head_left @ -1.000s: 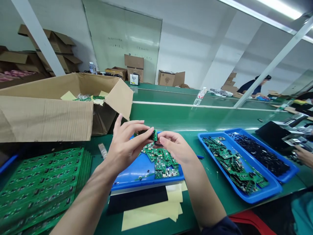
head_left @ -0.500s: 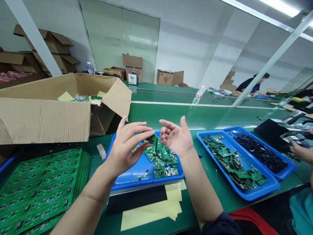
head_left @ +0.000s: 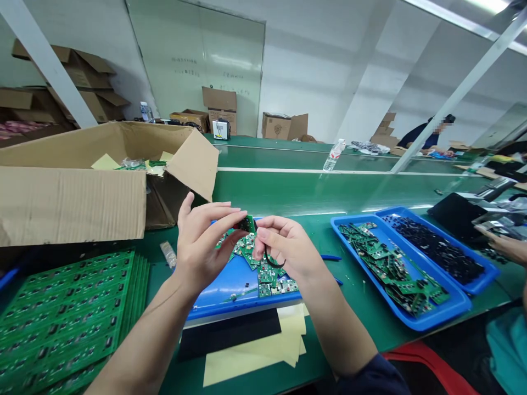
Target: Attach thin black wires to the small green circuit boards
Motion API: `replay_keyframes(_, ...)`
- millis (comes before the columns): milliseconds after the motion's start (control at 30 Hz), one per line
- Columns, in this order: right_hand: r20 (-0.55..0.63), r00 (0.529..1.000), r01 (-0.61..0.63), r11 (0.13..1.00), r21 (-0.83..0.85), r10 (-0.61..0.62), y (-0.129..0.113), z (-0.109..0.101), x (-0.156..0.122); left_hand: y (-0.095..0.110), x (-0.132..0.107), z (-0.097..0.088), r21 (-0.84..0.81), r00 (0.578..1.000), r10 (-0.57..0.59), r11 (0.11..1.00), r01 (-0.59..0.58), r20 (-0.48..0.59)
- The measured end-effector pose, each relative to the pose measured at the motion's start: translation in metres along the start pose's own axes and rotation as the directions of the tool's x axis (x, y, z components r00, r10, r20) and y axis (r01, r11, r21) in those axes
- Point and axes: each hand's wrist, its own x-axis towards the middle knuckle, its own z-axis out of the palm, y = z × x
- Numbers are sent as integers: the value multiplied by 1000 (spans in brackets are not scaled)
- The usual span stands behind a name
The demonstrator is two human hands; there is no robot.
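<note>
PCB (head_left: pixel 247 224), small, green, black part on top, pinched over the blue tray's (head_left: pixel 242 293) middle between closed fingertips of left hand (head_left: pixel 201 247) and right hand (head_left: pixel 284 247); black wire (head_left: pixel 269 260) loops below; loose boards (head_left: pixel 265 274) lie beneath.

The small green circuit board (head_left: pixel 246 224) held up above the tray has a glossy coating, like the small boards (head_left: pixel 269 280) heaped in the shallow blue plastic tray (head_left: pixel 242 315), whose own surface is smooth and shiny. A thin black cable (head_left: pixel 269 260) has a smooth, rubbery-looking sheath. The stacked green circuit-board panels (head_left: pixel 69 312) gleam faintly, while the green bench mat (head_left: pixel 362 307) is smooth with a soft sheen. The brown corrugated cardboard box (head_left: pixel 69 206) is matt and rough along its cut edges. The pale yellow paper sheets (head_left: pixel 251 362) and flat black sheet (head_left: pixel 228 334) look matt. The clear plastic water bottle (head_left: pixel 333 156) is glossy.
</note>
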Motion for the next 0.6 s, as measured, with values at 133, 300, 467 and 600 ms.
replay_keyframes(133,11,997,-82,991,103,81,4,2,3,2,-1,1,3,1000,-30,1000,30,1)
replay_keyframes(300,49,992,-121,976,181,113,5,3,4,0,-1,1,4,999,-24,1000,24,-37)
replay_keyframes(467,43,993,-112,979,168,106,6,3,4,-2,-1,1,-37,1000,-27,999,26,-6)
replay_keyframes(600,35,995,-100,986,134,96,8,3,6,-5,-1,0,-92,997,-43,995,48,58)
